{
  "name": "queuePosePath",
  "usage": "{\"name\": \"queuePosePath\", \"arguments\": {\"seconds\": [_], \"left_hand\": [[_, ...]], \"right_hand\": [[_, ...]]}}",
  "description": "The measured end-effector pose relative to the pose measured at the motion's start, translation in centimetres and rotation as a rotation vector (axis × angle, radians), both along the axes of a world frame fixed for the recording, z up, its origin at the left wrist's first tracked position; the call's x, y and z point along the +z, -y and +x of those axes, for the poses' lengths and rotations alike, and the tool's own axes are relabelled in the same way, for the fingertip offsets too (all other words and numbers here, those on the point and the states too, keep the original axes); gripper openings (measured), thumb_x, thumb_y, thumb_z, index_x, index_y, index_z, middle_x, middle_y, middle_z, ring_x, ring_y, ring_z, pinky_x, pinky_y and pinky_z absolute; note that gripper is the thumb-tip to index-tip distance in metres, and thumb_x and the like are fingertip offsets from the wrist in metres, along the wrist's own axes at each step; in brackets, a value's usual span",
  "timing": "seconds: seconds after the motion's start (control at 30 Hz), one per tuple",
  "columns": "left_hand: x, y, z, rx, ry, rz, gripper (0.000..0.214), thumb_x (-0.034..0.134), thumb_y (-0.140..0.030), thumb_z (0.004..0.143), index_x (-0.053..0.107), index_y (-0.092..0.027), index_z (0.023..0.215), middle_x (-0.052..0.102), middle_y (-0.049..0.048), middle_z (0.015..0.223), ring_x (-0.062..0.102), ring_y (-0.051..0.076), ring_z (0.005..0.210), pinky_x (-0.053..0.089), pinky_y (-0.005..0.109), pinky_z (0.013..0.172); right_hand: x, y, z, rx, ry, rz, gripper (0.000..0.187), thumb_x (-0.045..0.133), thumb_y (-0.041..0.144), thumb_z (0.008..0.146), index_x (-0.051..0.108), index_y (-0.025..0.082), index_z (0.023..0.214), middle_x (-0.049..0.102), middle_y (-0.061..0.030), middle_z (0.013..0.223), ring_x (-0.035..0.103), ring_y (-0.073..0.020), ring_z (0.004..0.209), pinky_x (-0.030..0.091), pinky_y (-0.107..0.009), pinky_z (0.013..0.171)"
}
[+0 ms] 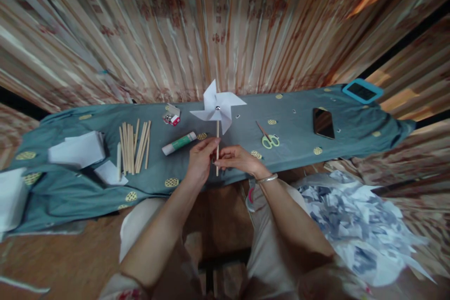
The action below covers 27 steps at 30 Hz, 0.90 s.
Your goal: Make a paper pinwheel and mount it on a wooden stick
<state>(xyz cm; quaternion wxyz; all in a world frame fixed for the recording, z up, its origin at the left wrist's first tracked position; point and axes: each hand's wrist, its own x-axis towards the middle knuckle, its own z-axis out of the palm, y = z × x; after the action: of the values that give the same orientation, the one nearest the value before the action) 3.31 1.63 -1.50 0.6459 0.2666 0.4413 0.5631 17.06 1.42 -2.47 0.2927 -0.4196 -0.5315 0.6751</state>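
Head view: I have the left hand (pixel 204 158) pinching a pale stick (pixel 217 129), with the right hand (pixel 236 158) gripping it slightly lower. The pinwheel (pixel 211 105) on that stick sits just beyond both hands, over the cloth-covered surface (pixel 293 147). It looks white, its pointed paper blades folded in around a shiny silver pin (pixel 218 108).

Your pinwheel (pixel 211 105) between glue stick (pixel 179 144) and scissors (pixel 270 139)
On the cloth-covered table (pixel 295 145) before you, wooden sticks (pixel 131 150) lie left of the glue stick, a paper stack (pixel 79 151) farther left; the phone (pixel 323 123) lies right of the scissors; the curtain (pixel 232 33) hangs behind.
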Motion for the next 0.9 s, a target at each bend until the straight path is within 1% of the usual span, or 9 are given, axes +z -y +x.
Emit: {"name": "queuePosePath", "arguments": {"seconds": [0.07,0.13,0.2,0.37,0.43,0.57,0.67,0.77,0.9], "left_hand": [[0.2,-0.4,-0.2,-0.029,-0.031,0.026,0.032,0.090,-0.031,0.047,0.074,-0.014,0.068,0.063,-0.0033,0.059,0.050,0.007,0.054,0.038,0.021,0.054],[0.3,-0.6,-0.7,-0.066,-0.075,0.044,0.036,0.092,-0.034,0.045,0.075,-0.014,0.070,0.067,-0.0016,0.064,0.055,0.009,0.060,0.043,0.022,0.061],[0.3,-0.7,-1.7,-0.127,-0.138,0.057,0.039,0.092,-0.037,0.045,0.076,-0.014,0.072,0.071,0.0006,0.070,0.059,0.011,0.065,0.047,0.024,0.066],[-0.5,-0.5,-4.6,-0.311,-0.295,0.067,0.043,0.092,-0.045,0.045,0.078,-0.016,0.073,0.074,0.0037,0.073,0.061,0.014,0.067,0.049,0.027,0.068],[-0.8,-0.4,-5.7,-0.310,-0.370,0.046,0.043,0.092,-0.047,0.044,0.078,-0.016,0.071,0.072,0.0025,0.068,0.058,0.012,0.062,0.047,0.025,0.063],[-1.0,-0.3,-6.8,-0.281,-0.464,0.054,0.050,0.091,-0.054,0.044,0.079,-0.017,0.076,0.073,0.0038,0.069,0.058,0.013,0.062,0.047,0.025,0.061],[-1.0,-0.3,-6.7,-0.292,-0.500,0.069,0.052,0.090,-0.056,0.042,0.079,-0.016,0.074,0.071,0.0033,0.065,0.055,0.012,0.057,0.044,0.024,0.056],[-0.9,-0.1,-6.1,-0.304,-0.481,0.061,0.048,0.091,-0.054,0.042,0.078,-0.016,0.068,0.069,0.0020,0.059,0.052,0.010,0.053,0.044,0.024,0.055],[-1.0,0.1,-5.6,-0.319,-0.461,0.049,0.045,0.090,-0.053,0.044,0.077,-0.015,0.065,0.067,0.0018,0.057,0.052,0.010,0.054,0.043,0.023,0.054]], "right_hand": [[-0.4,-0.1,-0.1,-0.013,-0.004,0.030,0.048,0.088,0.055,0.054,0.066,0.016,0.073,0.064,0.0043,0.061,0.057,-0.0086,0.057,0.044,-0.022,0.059],[-0.8,-0.2,-0.2,-0.001,0.001,0.059,0.048,0.086,0.056,0.056,0.066,0.016,0.072,0.064,0.0040,0.059,0.056,-0.0090,0.056,0.043,-0.022,0.058],[-1.0,-0.3,-0.1,0.019,0.016,0.080,0.047,0.085,0.057,0.059,0.067,0.015,0.072,0.063,0.0035,0.058,0.055,-0.0090,0.055,0.041,-0.022,0.056],[-0.9,-0.2,-0.2,0.041,0.052,0.093,0.046,0.081,0.059,0.063,0.068,0.016,0.073,0.065,0.0026,0.062,0.054,-0.0087,0.056,0.038,-0.021,0.054],[-1.0,-0.1,-0.4,0.053,0.062,0.079,0.047,0.082,0.059,0.061,0.067,0.016,0.071,0.064,0.0031,0.061,0.054,-0.0088,0.055,0.040,-0.021,0.055],[-1.6,0.1,-1.0,0.097,0.090,0.077,0.049,0.082,0.061,0.059,0.066,0.016,0.068,0.062,0.0037,0.058,0.053,-0.0088,0.054,0.040,-0.021,0.054],[-2.1,0.2,-1.6,0.131,0.129,0.111,0.049,0.081,0.061,0.061,0.068,0.015,0.069,0.060,0.0042,0.056,0.051,-0.0084,0.053,0.038,-0.020,0.052],[-2.6,0.4,-2.1,0.162,0.122,0.137,0.047,0.079,0.060,0.064,0.069,0.015,0.072,0.062,0.0033,0.060,0.053,-0.0092,0.056,0.041,-0.021,0.055],[-2.4,0.4,-1.8,0.166,0.112,0.133,0.044,0.080,0.056,0.066,0.070,0.014,0.073,0.063,0.0028,0.060,0.054,-0.0100,0.057,0.041,-0.023,0.056]]}}
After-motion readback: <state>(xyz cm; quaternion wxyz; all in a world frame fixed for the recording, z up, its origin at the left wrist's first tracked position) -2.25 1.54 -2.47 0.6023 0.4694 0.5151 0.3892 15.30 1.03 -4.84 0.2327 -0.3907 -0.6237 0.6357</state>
